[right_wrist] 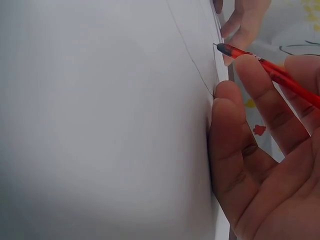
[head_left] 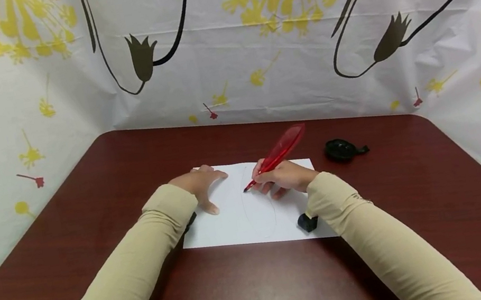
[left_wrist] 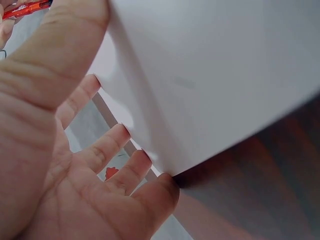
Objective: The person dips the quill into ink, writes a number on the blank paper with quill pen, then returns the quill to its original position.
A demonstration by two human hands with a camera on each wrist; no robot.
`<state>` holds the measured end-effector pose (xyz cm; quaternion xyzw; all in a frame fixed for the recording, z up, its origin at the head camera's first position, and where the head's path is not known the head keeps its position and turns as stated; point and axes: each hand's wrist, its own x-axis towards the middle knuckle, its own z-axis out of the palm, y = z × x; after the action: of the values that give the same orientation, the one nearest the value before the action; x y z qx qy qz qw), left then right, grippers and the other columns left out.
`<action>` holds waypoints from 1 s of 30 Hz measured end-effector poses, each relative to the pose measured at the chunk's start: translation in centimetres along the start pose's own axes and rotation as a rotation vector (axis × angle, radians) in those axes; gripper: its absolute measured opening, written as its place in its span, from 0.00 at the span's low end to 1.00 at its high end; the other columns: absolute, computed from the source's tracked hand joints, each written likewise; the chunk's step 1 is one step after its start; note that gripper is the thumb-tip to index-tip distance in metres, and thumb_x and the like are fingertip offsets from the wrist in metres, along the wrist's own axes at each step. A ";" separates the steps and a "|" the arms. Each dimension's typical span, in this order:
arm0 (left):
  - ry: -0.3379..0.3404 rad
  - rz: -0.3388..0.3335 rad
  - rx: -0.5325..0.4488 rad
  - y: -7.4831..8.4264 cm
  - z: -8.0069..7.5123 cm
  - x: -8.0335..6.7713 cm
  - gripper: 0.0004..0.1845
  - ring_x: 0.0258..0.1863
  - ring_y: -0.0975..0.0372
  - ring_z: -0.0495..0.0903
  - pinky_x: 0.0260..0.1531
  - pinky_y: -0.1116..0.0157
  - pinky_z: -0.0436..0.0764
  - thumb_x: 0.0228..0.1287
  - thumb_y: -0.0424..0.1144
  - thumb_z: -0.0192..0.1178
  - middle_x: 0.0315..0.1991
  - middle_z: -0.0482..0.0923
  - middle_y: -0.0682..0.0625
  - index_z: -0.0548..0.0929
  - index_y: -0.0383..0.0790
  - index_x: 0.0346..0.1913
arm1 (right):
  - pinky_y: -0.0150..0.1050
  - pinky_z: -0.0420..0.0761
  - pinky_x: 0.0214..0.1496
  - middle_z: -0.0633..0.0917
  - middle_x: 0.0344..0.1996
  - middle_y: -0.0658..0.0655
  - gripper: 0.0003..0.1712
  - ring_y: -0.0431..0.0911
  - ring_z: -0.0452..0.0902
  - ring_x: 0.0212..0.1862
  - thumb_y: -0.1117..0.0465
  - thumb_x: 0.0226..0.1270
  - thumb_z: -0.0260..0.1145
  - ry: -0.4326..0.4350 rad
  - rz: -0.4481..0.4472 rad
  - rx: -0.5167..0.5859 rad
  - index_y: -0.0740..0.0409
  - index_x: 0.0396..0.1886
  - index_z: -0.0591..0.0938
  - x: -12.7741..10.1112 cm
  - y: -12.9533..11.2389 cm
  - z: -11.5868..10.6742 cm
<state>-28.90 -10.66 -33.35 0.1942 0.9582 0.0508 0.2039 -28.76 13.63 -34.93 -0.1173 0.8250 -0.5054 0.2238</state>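
Note:
A sheet of white paper (head_left: 216,232) lies on the table with a thin curved pencil-grey line drawn down its middle. My right hand (head_left: 286,177) pinches a red feather pen (head_left: 285,145), its dark tip right over the drawn line in the head view. In the right wrist view the pen's red barrel (right_wrist: 280,75) runs between thumb and fingers, and the lower fingers rest on the paper. My left hand (head_left: 200,184) is spread at the paper's upper left part, thumb apart from the fingers. In the left wrist view its fingertips (left_wrist: 137,160) press along the sheet.
A small black dish-like object with a short tail (head_left: 341,149) sits on the table to the right of the paper. The dark red-brown table (head_left: 264,285) ends at a white curtain (head_left: 200,28) printed with flowers, behind and on both sides.

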 end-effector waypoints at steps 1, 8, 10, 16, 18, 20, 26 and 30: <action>0.000 0.002 0.002 0.0 0.0 0.0 0.51 0.69 0.48 0.58 0.61 0.45 0.65 0.48 0.52 0.75 0.72 0.55 0.42 0.59 0.56 0.75 | 0.42 0.81 0.33 0.86 0.37 0.58 0.08 0.49 0.79 0.36 0.57 0.69 0.62 0.002 0.001 0.002 0.56 0.43 0.78 -0.1 -0.1 0.0; 0.000 -0.006 0.008 0.2 -0.1 -0.3 0.51 0.69 0.47 0.57 0.60 0.43 0.66 0.48 0.52 0.75 0.72 0.55 0.41 0.59 0.56 0.75 | 0.41 0.81 0.34 0.86 0.37 0.57 0.08 0.48 0.79 0.37 0.56 0.69 0.63 0.011 0.015 0.013 0.54 0.43 0.79 -0.2 -0.1 0.2; 0.001 -0.007 0.003 0.2 -0.1 -0.4 0.51 0.69 0.47 0.57 0.60 0.43 0.66 0.48 0.52 0.75 0.72 0.55 0.41 0.59 0.55 0.75 | 0.41 0.81 0.34 0.86 0.37 0.57 0.09 0.49 0.79 0.37 0.56 0.69 0.63 0.012 0.020 0.012 0.54 0.44 0.79 -0.1 0.0 0.2; -0.003 -0.008 -0.003 0.2 -0.1 -0.3 0.51 0.68 0.47 0.58 0.60 0.43 0.66 0.48 0.52 0.75 0.72 0.56 0.41 0.59 0.55 0.75 | 0.41 0.81 0.34 0.85 0.39 0.57 0.11 0.50 0.78 0.38 0.55 0.69 0.63 0.010 0.028 0.003 0.54 0.45 0.80 0.0 0.1 0.2; -0.005 -0.010 -0.004 0.2 -0.1 -0.3 0.51 0.68 0.47 0.58 0.60 0.43 0.66 0.47 0.51 0.75 0.71 0.56 0.41 0.59 0.55 0.75 | 0.40 0.81 0.34 0.85 0.39 0.58 0.11 0.50 0.78 0.38 0.54 0.68 0.64 0.009 0.032 0.001 0.54 0.45 0.80 0.0 0.1 0.2; -0.005 -0.013 -0.008 0.1 -0.1 -0.2 0.51 0.68 0.47 0.58 0.60 0.43 0.66 0.47 0.51 0.76 0.71 0.56 0.41 0.59 0.55 0.75 | 0.40 0.81 0.35 0.85 0.40 0.57 0.11 0.50 0.78 0.38 0.54 0.68 0.64 0.009 0.036 -0.001 0.54 0.46 0.80 0.0 0.1 0.2; -0.005 -0.013 -0.014 0.1 0.0 -0.2 0.51 0.68 0.47 0.58 0.60 0.43 0.66 0.47 0.51 0.76 0.72 0.56 0.41 0.59 0.56 0.75 | 0.40 0.81 0.35 0.85 0.40 0.57 0.11 0.50 0.78 0.38 0.54 0.69 0.64 0.007 0.038 -0.002 0.53 0.46 0.80 -0.1 0.0 0.3; -0.003 -0.008 -0.015 0.3 -0.1 -0.2 0.51 0.69 0.47 0.57 0.60 0.43 0.66 0.47 0.51 0.76 0.72 0.55 0.42 0.59 0.56 0.75 | 0.41 0.81 0.35 0.85 0.39 0.57 0.10 0.49 0.78 0.38 0.55 0.68 0.64 0.015 0.038 0.003 0.53 0.46 0.80 -0.3 0.0 0.2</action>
<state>-28.72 -10.48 -33.12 0.1890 0.9583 0.0568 0.2069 -28.42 13.60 -34.93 -0.0976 0.8279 -0.5035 0.2272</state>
